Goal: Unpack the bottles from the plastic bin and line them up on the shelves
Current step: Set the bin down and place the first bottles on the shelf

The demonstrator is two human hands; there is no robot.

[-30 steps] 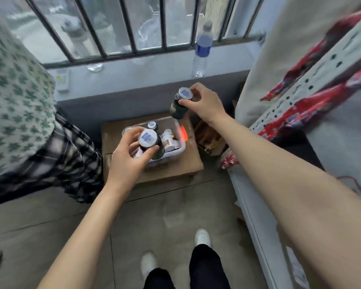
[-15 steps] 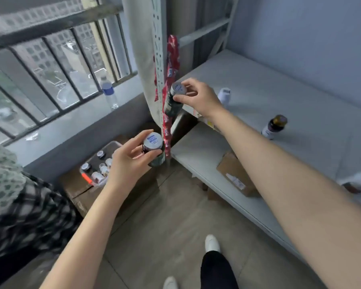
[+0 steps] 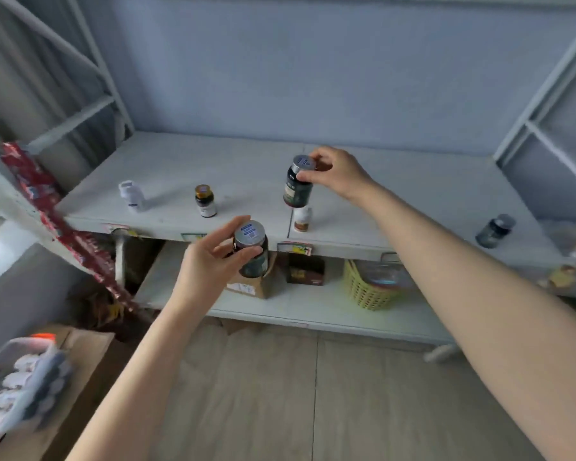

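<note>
We're reading nothing legible: the cap sticker [image 3: 249, 231] on the jar [image 3: 255, 264] in the left hand [image 3: 207, 267] is showing blurred blue print; the label on the bottle [image 3: 296, 193] in the right hand [image 3: 338, 173], at 1 o'clock, and the shelf-edge tags [image 3: 295, 248] are smearing too.

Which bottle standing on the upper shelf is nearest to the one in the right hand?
The small white bottle with a brown label, at the shelf front edge beneath the held bottle; the others stand farther aside.

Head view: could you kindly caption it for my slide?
Right hand holds one bottle over the shelf; left hand holds a second bottle lower.
</note>
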